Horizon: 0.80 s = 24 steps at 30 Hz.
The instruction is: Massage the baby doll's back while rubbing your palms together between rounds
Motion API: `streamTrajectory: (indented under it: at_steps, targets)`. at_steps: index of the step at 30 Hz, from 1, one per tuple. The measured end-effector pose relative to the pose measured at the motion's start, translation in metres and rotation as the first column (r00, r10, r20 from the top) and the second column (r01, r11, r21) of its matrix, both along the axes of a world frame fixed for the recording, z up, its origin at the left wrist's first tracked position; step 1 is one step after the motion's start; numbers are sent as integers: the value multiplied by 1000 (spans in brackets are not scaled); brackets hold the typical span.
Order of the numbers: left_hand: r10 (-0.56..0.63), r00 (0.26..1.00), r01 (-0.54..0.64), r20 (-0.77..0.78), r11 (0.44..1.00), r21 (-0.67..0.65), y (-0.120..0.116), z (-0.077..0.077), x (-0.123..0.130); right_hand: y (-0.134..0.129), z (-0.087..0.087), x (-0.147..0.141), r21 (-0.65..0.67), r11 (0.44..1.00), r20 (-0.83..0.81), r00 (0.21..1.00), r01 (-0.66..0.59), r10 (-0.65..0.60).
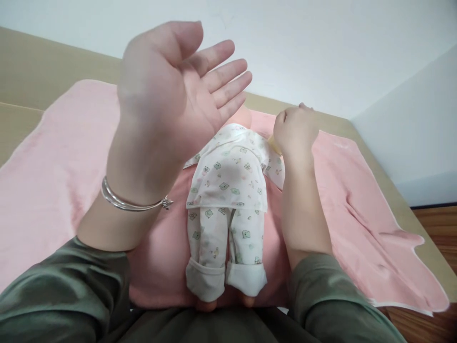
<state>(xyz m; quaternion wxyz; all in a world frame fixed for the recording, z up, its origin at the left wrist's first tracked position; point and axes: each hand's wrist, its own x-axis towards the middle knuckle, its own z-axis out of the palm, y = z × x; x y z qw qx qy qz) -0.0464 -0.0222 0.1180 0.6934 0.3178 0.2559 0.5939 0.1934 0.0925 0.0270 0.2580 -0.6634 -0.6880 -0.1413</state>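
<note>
A baby-sized figure, by its look a baby doll (226,176), lies on a pink blanket with its feet towards me. It wears a white printed top and white printed trousers (214,238) with turned-up cuffs. My left hand (171,90) is open, palm showing and fingers stretched, raised over the doll's upper body and hiding its head. A silver bangle is on that wrist. At the doll's right-side sleeve (274,166), my right hand (297,128) is curled closed. A small yellowish patch (274,145) shows beside it; whatever the fingers hold is hidden.
The pink blanket (357,224) spreads wide over a pale wooden surface (392,195), with raised folds at its right edge. A white wall (321,52) rises behind. Brown wood flooring (435,233) shows at the far right, below the surface's edge.
</note>
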Motion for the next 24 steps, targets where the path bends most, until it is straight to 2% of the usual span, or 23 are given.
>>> streamTrajectory:
  at_steps: [3,9,13,17,20,22,23,24]
  targets:
    - [55,998,-55,-25,998,-23,-4,-5,12,-7,1,9,-56,992,6,993,-114,115]
    - [-66,997,64,-30,996,-69,-9,-11,31,-14,8,23,-87,927,-106,929,-364,355]
    - [-76,997,74,-19,993,-91,-5,-16,33,-22,16,17,-135,890,-138,897,-436,419]
    - [-71,997,72,14,982,-177,-4,-17,38,-43,24,-4,-98,841,-237,833,-532,500]
    - [-118,992,127,52,966,-226,-9,-15,40,-74,28,-35,0,760,-326,719,-650,614]
    - [-183,980,195,81,965,-175,-13,-12,39,-100,29,-57,21,691,-331,647,-723,687]
    - [-194,979,203,71,967,-152,-16,-11,37,-113,30,-67,20,684,-287,651,-729,702]
    - [-183,982,187,40,972,-144,-18,-9,35,-126,31,-76,35,708,-260,678,-705,688]
